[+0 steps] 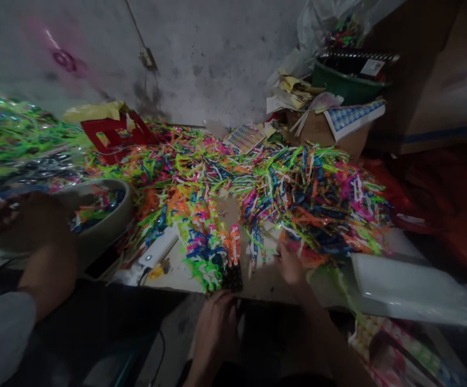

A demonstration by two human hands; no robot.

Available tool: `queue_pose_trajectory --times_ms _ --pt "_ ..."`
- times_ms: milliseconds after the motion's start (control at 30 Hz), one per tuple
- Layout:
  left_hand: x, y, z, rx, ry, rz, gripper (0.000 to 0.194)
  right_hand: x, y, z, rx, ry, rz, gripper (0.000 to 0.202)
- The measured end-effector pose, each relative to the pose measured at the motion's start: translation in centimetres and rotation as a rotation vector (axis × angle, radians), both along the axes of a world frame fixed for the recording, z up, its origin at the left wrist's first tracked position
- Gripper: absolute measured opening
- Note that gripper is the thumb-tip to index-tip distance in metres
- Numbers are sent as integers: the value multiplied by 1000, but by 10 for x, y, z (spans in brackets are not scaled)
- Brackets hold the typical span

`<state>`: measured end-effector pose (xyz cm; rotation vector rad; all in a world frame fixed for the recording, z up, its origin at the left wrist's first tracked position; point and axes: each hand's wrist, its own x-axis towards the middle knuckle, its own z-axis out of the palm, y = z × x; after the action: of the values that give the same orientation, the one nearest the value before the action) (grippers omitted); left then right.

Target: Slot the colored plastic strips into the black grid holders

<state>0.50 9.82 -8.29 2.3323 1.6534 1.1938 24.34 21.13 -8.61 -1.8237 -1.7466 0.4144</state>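
My left hand is at the table's near edge, fingers bent over the near end of a black dimpled tray. Small rubbery figures lie in rows over and beside this tray: green figures nearest, blue ones behind, and orange and pink ones to the right. My right hand is low over the tabletop, fingertips pinched together beside the front of a large heap of multicoloured strips and figures. Whatever sits between those fingertips is too dark and blurred to name.
At left, a co-worker's arm reaches across a pale basin of coloured pieces. A white power bank-like box lies left of the rows. Behind stands a red crate. A plastic-wrapped white pack lies right, below a cardboard box.
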Motion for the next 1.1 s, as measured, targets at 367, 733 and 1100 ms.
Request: queue_pose_trajectory --times_ms 367,733,1100 --pt "46 -8 -64 -169 364 72 73 -71 -28 -21 -241 867 221 32" --pt "71 6 -57 -242 456 153 61 -104 -18 -41 -190 1024 28 41" --pt "73 9 -66 -273 547 132 64 -97 -9 -47 -89 508 181 20"
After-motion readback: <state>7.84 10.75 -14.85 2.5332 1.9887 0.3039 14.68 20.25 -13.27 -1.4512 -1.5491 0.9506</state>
